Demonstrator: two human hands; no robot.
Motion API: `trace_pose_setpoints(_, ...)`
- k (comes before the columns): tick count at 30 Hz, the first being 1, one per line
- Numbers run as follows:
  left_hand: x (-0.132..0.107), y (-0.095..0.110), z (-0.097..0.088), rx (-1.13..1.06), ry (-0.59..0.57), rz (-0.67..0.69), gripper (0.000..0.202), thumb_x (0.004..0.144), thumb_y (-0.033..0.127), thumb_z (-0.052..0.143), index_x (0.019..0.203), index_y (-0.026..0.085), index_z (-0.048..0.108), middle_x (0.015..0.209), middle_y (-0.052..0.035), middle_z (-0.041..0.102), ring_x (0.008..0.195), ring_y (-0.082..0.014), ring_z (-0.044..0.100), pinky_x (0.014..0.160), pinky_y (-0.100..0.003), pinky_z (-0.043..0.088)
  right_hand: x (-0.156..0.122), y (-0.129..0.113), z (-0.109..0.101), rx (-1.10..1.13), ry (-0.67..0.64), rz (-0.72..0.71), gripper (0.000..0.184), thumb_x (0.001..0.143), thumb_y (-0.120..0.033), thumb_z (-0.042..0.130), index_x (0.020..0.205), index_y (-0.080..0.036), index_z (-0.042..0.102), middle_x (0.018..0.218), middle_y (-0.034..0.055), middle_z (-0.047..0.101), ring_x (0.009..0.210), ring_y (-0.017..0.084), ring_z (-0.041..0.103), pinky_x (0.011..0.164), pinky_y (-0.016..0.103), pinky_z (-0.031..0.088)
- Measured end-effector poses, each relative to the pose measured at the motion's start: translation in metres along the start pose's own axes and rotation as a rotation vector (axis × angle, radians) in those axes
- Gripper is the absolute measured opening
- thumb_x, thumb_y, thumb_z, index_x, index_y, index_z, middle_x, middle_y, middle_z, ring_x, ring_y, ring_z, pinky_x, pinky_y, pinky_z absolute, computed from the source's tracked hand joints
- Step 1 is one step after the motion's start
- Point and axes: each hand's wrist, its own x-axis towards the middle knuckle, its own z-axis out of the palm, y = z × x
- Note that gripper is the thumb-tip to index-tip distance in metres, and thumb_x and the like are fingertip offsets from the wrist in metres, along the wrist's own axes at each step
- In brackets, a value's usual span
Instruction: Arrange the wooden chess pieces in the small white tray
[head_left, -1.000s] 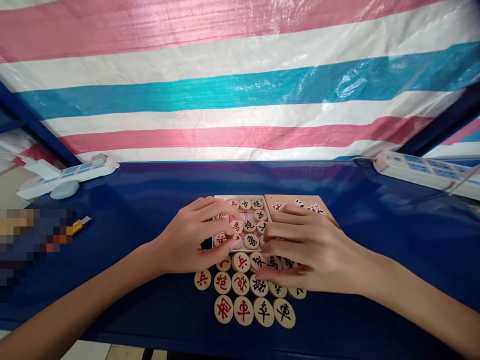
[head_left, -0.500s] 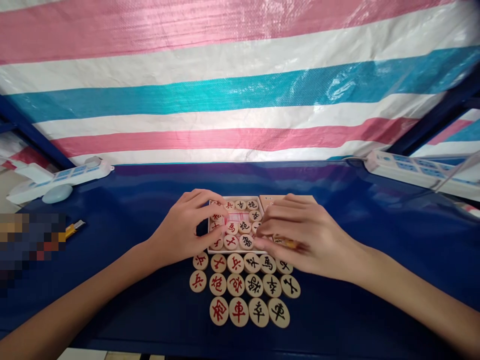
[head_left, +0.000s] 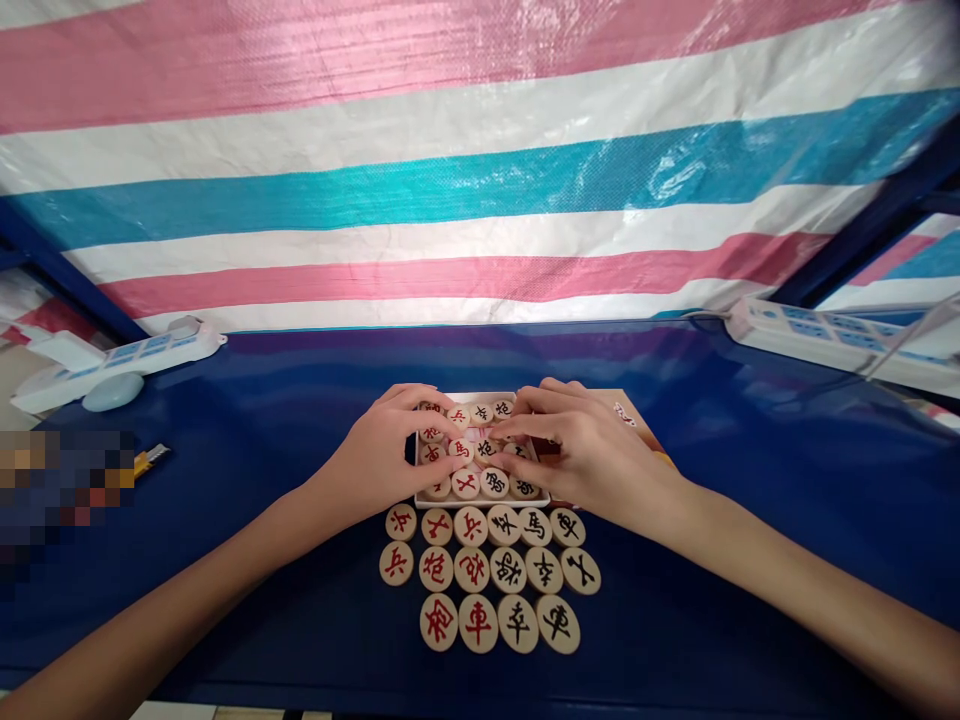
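A small white box (head_left: 480, 501) lies on the blue table (head_left: 750, 480), filled with round wooden chess pieces (head_left: 493, 483) marked in red or black. My left hand (head_left: 386, 455) curls over the box's left side, fingertips pressed on pieces inside. My right hand (head_left: 592, 455) reaches in from the right, its fingers pinched together at a piece in the middle of the box. The fingertips of both hands almost meet. What each holds is hidden. Three rows of chess pieces (head_left: 480, 570) lie face up on the table in front of the box. The box's lid (head_left: 637, 425) shows under my right hand.
A white power strip (head_left: 120, 355) lies at the table's back left and another power strip (head_left: 825, 335) at the back right. A yellow utility knife (head_left: 150, 458) lies at the left. A striped tarpaulin (head_left: 480, 170) hangs behind the table.
My right hand has moved up from the loose pieces to the middle of the box, uncovering the rows on the table. My left hand has stayed on the box.
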Motion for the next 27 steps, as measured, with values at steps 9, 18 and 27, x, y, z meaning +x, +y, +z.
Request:
trace_pose_setpoints(9, 0.0, 0.001, 0.001, -0.019, 0.005, -0.031, 0.016, 0.085, 0.04, 0.071, 0.101, 0.035, 0.073, 0.125, 0.004, 0.063, 0.126, -0.0211, 0.05, 0.106, -0.044, 0.045, 0.001, -0.002, 0.003, -0.005, -0.029, 0.043, 0.022, 0.094, -0.038, 0.063, 0.114, -0.033, 0.069, 0.087, 0.0003, 0.06, 0.087, 0.02, 0.054, 0.078, 0.038, 0.035)
trace_pose_setpoints(18, 0.002, 0.005, -0.006, 0.03, 0.093, 0.055, 0.013, 0.088, 0.037, 0.069, 0.099, 0.032, 0.074, 0.126, 0.002, 0.064, 0.126, -0.0215, 0.051, 0.107, -0.043, 0.043, -0.001, -0.008, -0.001, 0.011, 0.061, 0.05, 0.019, 0.092, -0.037, 0.064, 0.109, -0.031, 0.071, 0.089, 0.0002, 0.061, 0.086, 0.018, 0.058, 0.082, 0.037, 0.035)
trace_pose_setpoints(27, -0.003, 0.01, -0.019, 0.044, -0.047, 0.199, 0.015, 0.085, 0.032, 0.073, 0.1, 0.03, 0.071, 0.127, 0.0007, 0.064, 0.131, -0.0241, 0.048, 0.109, -0.045, 0.041, -0.007, -0.009, -0.013, 0.071, -0.053, -0.082, 0.021, 0.093, -0.047, 0.061, 0.105, -0.033, 0.071, 0.105, 0.0, 0.068, 0.095, 0.02, 0.064, 0.093, 0.041, 0.037)
